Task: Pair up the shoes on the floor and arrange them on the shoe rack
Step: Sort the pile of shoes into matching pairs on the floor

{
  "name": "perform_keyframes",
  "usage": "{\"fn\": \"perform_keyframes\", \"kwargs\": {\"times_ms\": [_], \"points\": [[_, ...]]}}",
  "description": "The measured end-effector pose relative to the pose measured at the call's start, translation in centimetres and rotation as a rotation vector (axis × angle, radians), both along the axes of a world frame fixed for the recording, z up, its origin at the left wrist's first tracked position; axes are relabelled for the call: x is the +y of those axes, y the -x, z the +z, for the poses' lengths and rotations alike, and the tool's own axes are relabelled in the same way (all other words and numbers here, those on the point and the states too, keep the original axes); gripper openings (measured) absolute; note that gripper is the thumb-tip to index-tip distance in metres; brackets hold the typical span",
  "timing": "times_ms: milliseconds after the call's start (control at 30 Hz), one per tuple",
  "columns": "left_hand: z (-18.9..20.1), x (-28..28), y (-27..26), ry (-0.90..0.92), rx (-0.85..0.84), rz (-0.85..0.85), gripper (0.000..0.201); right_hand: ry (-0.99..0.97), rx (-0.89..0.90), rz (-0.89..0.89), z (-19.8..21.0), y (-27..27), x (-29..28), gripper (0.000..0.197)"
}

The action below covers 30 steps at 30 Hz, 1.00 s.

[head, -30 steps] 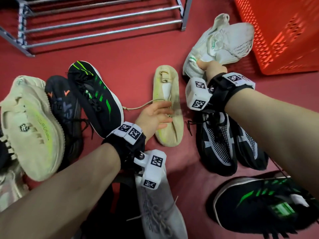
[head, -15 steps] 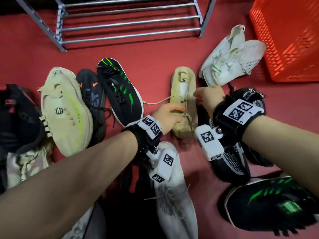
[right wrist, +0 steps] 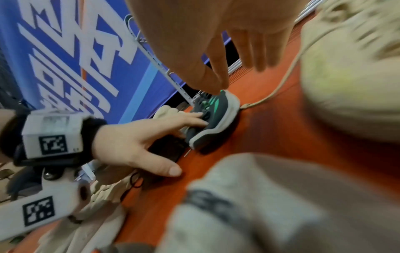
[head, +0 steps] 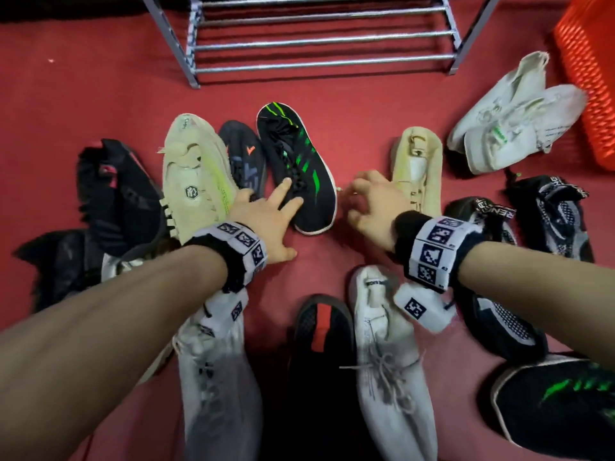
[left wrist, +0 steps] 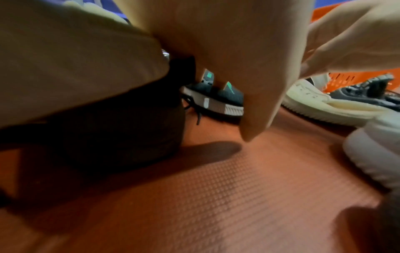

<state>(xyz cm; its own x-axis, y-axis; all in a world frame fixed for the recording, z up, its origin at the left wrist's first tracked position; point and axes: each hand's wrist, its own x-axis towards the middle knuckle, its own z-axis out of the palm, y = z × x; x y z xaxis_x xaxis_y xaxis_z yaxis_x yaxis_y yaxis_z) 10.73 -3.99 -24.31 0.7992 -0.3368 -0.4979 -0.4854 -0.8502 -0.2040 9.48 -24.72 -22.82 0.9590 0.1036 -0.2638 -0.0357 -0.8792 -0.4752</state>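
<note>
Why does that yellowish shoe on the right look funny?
The cream shoe beside the right hand lies flopped on its side, with a loose lace trailing across the red floor. Its match sits far off, by the left hand.

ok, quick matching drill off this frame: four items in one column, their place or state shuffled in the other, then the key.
Items:
1. black shoe with green stripes
2. white pair
3. shoe rack
4. right hand

Place or state:
A. no shoes on its bars
B. next to the orange basket
C. under the left hand fingers
D. hovering, holding nothing, beside the lone cream shoe

Pairs: 1-C, 2-B, 3-A, 4-D
</note>
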Motion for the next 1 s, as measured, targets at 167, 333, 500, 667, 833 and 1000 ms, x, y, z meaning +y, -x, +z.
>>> {"fn": "perform_keyframes", "kwargs": {"times_ms": [167,333,500,667,833,1000], "points": [[0.4,0.2,-0.5,0.014,0.004,-0.010,0.099,-0.418,0.325,-0.545,-2.5,-2.3,4.5,0.020],[-0.3,1.6,1.7,0.070,-0.097,-0.086,0.096,-0.678,0.474,-0.735,-4.1,-2.3,4.4,0.013],[-0.5,3.7,4.7,0.133,-0.247,0.040,0.098,-0.651,0.455,-0.739,-3.2,-1.7,4.1,0.021],[0.0,4.5,4.9,0.216,-0.312,0.366,0.114,-0.636,0.526,-0.694,-1.9,0.0,3.2,0.016],[0.4,4.2,5.4,0.354,-0.243,0.585,0.118,-0.766,0.595,-0.765,-0.4,1.3,2.4,0.012],[1.3,5.0,5.3,0.554,-0.189,0.681,0.109,-0.747,0.499,-0.754,0.6,1.7,0.9,0.006]]}}
